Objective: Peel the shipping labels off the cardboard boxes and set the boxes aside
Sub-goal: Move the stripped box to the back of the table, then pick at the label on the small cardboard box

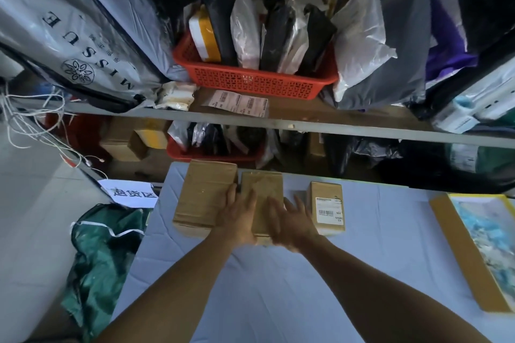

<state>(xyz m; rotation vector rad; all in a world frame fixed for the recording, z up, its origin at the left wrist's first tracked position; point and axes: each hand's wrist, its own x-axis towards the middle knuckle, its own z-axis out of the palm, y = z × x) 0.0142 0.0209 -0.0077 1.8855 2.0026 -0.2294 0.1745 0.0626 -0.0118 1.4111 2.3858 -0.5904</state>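
Three cardboard boxes sit in a row along the far edge of the tabletop (278,273), which is covered in a pale cloth. The left box (202,198) is the biggest and shows no label on top. The middle box (262,192) stands just beside it, top also bare. The left hand (237,220) lies on the near left part of the middle box with fingers straight, reaching over the seam between the two boxes; it grips nothing. The right hand (292,221) is blurred, fingers spread and relaxed, at the middle box's right side; contact cannot be told. The right box (327,207) stands apart toward the right, with a white label (324,210) on its top. A flat yellow-edged box (479,253) lies at the right edge. Beyond the far edge, a shelf (278,122) carries peeled labels (237,103) and a red basket (250,81) of parcels.
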